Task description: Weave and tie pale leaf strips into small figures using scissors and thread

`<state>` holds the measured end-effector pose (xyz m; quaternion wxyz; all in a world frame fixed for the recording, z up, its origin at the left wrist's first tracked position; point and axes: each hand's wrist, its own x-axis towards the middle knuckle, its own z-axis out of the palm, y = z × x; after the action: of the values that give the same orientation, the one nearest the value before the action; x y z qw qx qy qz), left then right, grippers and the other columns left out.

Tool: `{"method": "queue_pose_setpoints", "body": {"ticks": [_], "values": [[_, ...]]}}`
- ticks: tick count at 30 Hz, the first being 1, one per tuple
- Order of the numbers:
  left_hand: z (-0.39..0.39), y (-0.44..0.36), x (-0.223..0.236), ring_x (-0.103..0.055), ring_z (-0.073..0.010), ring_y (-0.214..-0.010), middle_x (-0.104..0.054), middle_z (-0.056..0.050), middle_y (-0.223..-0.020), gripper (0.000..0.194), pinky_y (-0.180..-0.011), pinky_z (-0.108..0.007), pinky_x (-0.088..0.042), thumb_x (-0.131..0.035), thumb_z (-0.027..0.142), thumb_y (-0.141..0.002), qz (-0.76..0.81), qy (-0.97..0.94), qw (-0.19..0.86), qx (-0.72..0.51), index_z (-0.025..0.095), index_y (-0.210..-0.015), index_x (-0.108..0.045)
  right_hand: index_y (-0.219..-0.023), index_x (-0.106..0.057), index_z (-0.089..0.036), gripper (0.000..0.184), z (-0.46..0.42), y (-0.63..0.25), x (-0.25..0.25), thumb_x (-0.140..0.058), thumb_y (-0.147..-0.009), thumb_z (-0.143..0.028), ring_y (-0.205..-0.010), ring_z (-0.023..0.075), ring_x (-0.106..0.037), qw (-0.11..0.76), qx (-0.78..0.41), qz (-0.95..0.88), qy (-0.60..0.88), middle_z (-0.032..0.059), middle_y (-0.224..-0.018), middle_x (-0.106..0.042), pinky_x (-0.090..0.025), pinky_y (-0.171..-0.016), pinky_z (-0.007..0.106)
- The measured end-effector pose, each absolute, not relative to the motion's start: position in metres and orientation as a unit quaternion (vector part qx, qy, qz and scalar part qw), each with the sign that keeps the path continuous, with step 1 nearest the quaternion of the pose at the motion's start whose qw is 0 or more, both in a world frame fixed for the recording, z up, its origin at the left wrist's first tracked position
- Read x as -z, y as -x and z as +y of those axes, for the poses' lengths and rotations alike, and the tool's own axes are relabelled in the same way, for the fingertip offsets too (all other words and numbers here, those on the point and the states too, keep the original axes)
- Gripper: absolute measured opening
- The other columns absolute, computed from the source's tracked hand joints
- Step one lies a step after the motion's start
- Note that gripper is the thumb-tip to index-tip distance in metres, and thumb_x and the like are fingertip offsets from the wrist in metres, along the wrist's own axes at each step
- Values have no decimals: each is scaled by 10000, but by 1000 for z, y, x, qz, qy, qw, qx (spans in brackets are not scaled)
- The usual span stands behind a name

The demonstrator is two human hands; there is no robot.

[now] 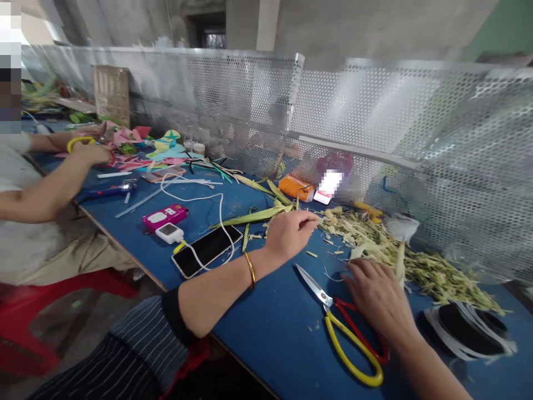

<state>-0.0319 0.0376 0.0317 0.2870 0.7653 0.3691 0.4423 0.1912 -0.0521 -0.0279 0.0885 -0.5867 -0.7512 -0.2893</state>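
My left hand (pixel 291 233), a gold bangle on its wrist, hovers over the table with its fingers pressed together; anything inside them is hidden. Long green husk-like leaves (pixel 262 214) lie just behind it. To its right, my right hand (pixel 377 294) rests palm down, fingers stretched and slightly apart, beside a pale husk piece (pixel 400 266). A thin white thread (pixel 332 276) curls by its fingertips. Scissors (pixel 327 303) with one yellow and one red handle lie between my hands, blades apart. Behind my right hand spreads a heap of husk scraps (pixel 441 272).
On the blue table (pixel 270 344) are a black phone (pixel 208 250), a white charger (pixel 169 233) with cable, a magenta box (pixel 164 216), an orange packet (pixel 296 189) and a black spool (pixel 466 333). Perforated metal sheets (pixel 353 111) line the back. A co-worker's hand (pixel 89 153) holds scissors.
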Motion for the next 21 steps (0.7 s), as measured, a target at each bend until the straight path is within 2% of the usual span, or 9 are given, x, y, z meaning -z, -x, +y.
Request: {"method": "queue_pose_setpoints", "body": {"ticks": [4, 9, 12, 17, 18, 20, 21], "values": [[53, 45, -39, -651, -165, -821, -751, -49, -943, 241, -753, -287, -458, -558, 281, -837, 425, -778, 236, -397, 214, -971, -746, -934, -670, -150, 206, -49, -183, 34, -486, -935, -243, -1011, 279, -597, 93, 264, -806, 522, 134, -1018, -682, -396, -944, 424], [69, 55, -35, -654, -185, -837, -751, -39, -940, 253, -738, -287, -454, -534, 262, -835, 453, -826, 142, -303, 249, -962, -754, -842, -666, -175, 231, -47, -183, 42, -474, -945, -251, -906, 255, -611, 98, 233, -816, 521, 100, -902, -680, -415, -877, 409], [92, 58, -41, -652, -205, -948, -743, -38, -991, 294, -777, -285, -456, -489, 230, -862, 491, -844, 51, -213, 267, -992, -750, -818, -656, -176, 230, -47, -183, 43, -477, -943, -251, -868, 256, -610, 99, 225, -814, 527, 96, -862, -667, -419, -837, 401], [170, 65, -59, -627, -285, -1032, -698, -144, -1017, 225, -855, -367, -471, -543, 175, -863, 567, -809, 10, -155, 126, -986, -724, -828, -626, -177, 171, -47, -182, 46, -508, -932, -243, -865, 258, -603, 101, 212, -805, 545, 92, -874, -654, -418, -828, 391], [187, 67, -61, -622, -274, -1034, -676, -145, -1055, 222, -864, -378, -481, -558, 208, -882, 580, -802, 4, -142, 114, -1030, -695, -827, -617, -180, 164, -47, -182, 47, -507, -932, -242, -864, 256, -601, 102, 208, -804, 547, 92, -881, -651, -419, -826, 390], [217, 73, -63, -605, -226, -1029, -591, -103, -1199, 352, -861, -426, -518, -586, 343, -902, 603, -790, -6, -114, 154, -1198, -569, -828, -601, -191, 157, -47, -182, 48, -498, -936, -240, -850, 251, -599, 108, 200, -802, 553, 87, -877, -645, -422, -813, 387], [230, 76, -62, -601, -229, -1034, -578, -110, -1217, 372, -861, -428, -519, -587, 343, -902, 609, -786, -12, -106, 150, -1218, -556, -827, -593, -196, 156, -46, -182, 49, -492, -938, -238, -836, 249, -599, 112, 197, -800, 555, 82, -865, -641, -425, -800, 386]]}}
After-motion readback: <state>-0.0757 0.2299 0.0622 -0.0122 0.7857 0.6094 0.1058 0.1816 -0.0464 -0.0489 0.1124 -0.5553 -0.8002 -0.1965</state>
